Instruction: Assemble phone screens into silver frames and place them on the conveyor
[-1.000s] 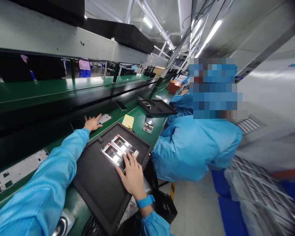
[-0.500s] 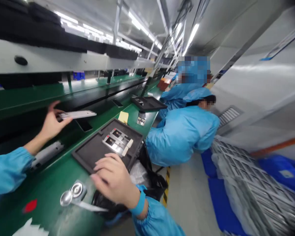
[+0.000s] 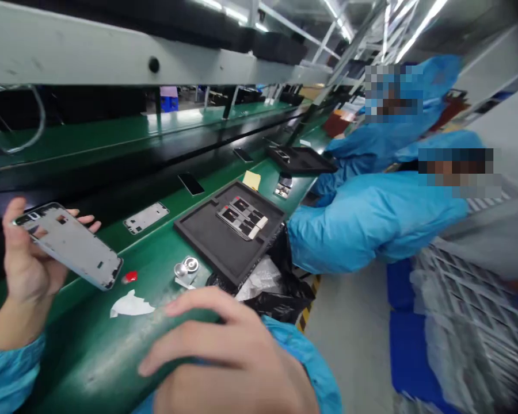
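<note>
My left hand (image 3: 26, 267) grips a silver phone frame (image 3: 71, 244) by its near end and holds it tilted above the green bench (image 3: 95, 339) at the far left. My right hand (image 3: 228, 359) hovers low in front of the camera over the bench's front edge, fingers loosely apart, with nothing in it. A black foam tray (image 3: 207, 238) lies further along the bench with two phone parts (image 3: 243, 216) side by side in it. Another silver frame (image 3: 145, 217) rests on the belt behind.
A small metal tool (image 3: 186, 268), a red piece (image 3: 130, 277) and a white scrap (image 3: 129, 305) lie on the bench. A black bag (image 3: 280, 293) hangs at the edge. Two people in blue coats (image 3: 371, 221) sit to the right, beside a second black tray (image 3: 302, 161).
My left hand has brought the silver frame back from the belt toward me and turned it face up. My right hand left the tray and drew close. The view swung left.
</note>
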